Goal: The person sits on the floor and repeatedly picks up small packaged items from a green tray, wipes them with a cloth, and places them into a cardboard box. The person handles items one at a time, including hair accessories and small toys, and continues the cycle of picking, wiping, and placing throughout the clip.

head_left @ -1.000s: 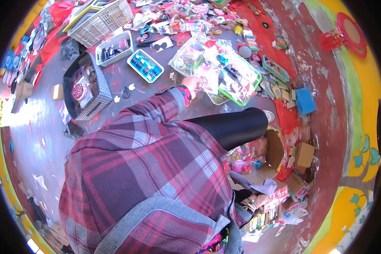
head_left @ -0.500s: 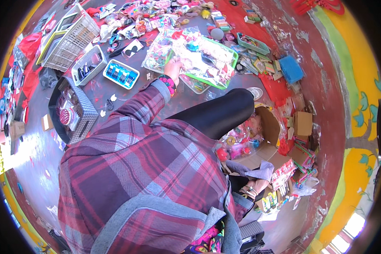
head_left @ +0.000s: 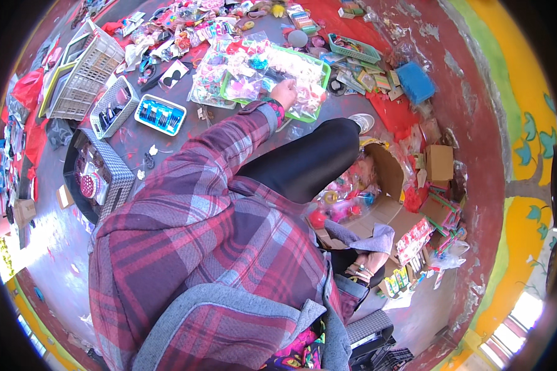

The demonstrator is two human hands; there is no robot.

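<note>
My left hand reaches over a green-rimmed tray, its fingers curled down among small clear-bagged trinkets in white, pink and blue. What the fingertips pinch is hidden under the hand. More clear packets lie against the tray's left side. Low on the right, my right hand, with bracelets at its wrist, lies beside a piece of grey cloth. Its fingers are mostly hidden, so its grip does not show.
Left of the tray stand a small white tray of blue packs, a grey basket and a checked bin. An open carton of plastic-wrapped items sits by my leg. A blue box stands farther right.
My left hand has moved right, from the tray's left part to its near right part. Clear packets it was lifting now lie lower, showing the tray's left end. My right hand stays low.
</note>
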